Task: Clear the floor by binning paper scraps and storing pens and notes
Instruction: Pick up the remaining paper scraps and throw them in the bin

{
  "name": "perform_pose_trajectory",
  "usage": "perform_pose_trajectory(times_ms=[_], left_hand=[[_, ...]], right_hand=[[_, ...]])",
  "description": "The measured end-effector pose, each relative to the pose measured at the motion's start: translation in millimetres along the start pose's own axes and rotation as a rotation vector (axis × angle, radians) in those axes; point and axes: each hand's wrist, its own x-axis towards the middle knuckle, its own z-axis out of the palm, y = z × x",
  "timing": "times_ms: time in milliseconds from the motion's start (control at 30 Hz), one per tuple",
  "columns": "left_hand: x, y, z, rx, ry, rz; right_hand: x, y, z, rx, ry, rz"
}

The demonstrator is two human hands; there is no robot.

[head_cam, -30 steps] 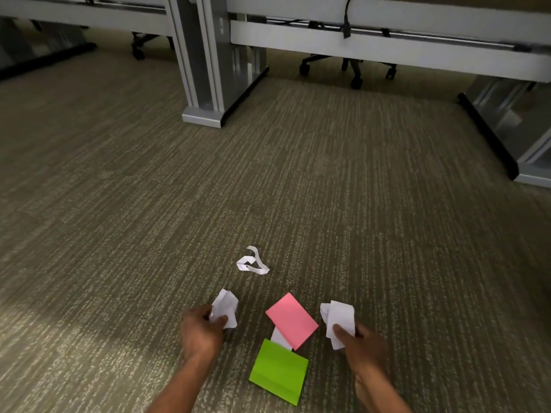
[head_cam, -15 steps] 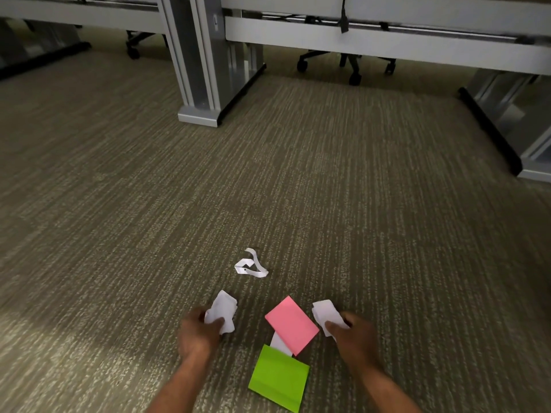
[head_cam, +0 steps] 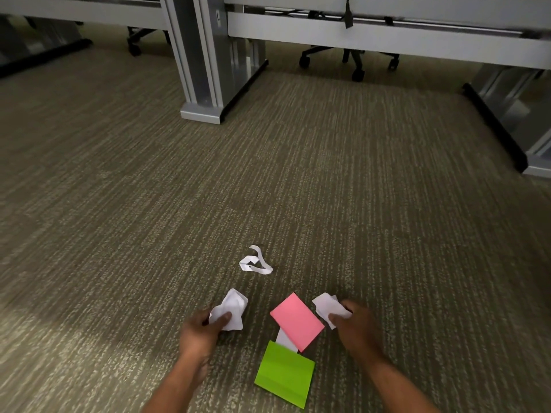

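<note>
Two bare hands are reaching low over the carpet (head_cam: 298,180), each one closing on white paper. The left hand (head_cam: 200,333) is curling around a crumpled white scrap (head_cam: 231,310), thumb pressing on its front while the other fingers are wrapping behind it; most of the scrap is sticking up past the knuckles. The right hand (head_cam: 356,324) is pinching a second white scrap (head_cam: 328,307), thumb lying across its lower edge, the paper jutting up and to the left of the fist.

Lying between the two hands, a pink note (head_cam: 296,321) is resting flat on the carpet, turned at an angle, its far right edge sitting just beside the right hand's scrap. A small white slip (head_cam: 284,341) is peeking out from under the pink note's near corner. A green note (head_cam: 284,372), creased across its middle, is lying just nearer the person, overlapping the slip's lower end and close to touching the pink note's corner.

Farther out, beyond both hands, a twisted strip of white paper (head_cam: 255,262) is lying loose on the carpet, apart from everything else.

Well beyond that, a grey desk leg (head_cam: 205,73) is standing on the carpet, with chair casters (head_cam: 357,74) showing under the desks behind it.
</note>
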Motion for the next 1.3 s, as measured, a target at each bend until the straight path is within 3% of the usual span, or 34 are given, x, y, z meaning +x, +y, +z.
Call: perform_pose_trajectory(times_ms=[100, 233, 367, 433, 600, 700, 800, 867, 967, 1067, 1300], left_hand=[[-2.3, 2.2, -1.0, -0.025, -0.032, -0.012], [-1.7, 5.1, 0.0, -0.003, -0.056, -0.034], [-2.7, 5.7, 1.8, 0.083, -0.048, 0.006], [-3.4, 7.1, 1.5, 0.113, -0.042, 0.018], [-4.9, 18.7, 7.2, 0.204, -0.021, 0.092], [-0.1, 37.8, 30.3, 0.326, 0.003, 0.309], [11.2, 55.5, 57.8, 0.463, -0.098, 0.585], [21.7, 58.3, 72.3, 0.549, -0.159, 0.559], [38.7, 59.6, 86.3, 0.685, -0.154, 0.434], [51.4, 62.6, 90.5, 0.770, -0.154, 0.363], [34.1, 57.3, 91.9, 0.615, -0.006, 0.409]], right_hand=[[-2.8, -2.7, -1.4, 0.037, -0.002, 0.023], [-21.6, -12.7, 7.6, 0.210, 0.126, 0.059], [-53.8, -29.2, 44.1, 0.372, -0.085, 0.105], [-60.1, -36.1, 60.0, 0.307, -0.192, 0.053], [-63.1, -32.8, 73.8, 0.057, -0.230, -0.004], [-72.7, -18.9, 72.6, 0.065, -0.232, -0.051], [-82.3, -7.7, 68.3, 0.025, -0.200, -0.194], [-81.3, 0.8, 64.6, -0.069, -0.093, -0.409], [-74.4, -0.8, 55.4, -0.187, -0.133, -0.582], [-71.6, -3.6, 52.1, -0.260, -0.179, -0.547], [-67.9, -5.0, 57.2, -0.336, -0.205, -0.514]])
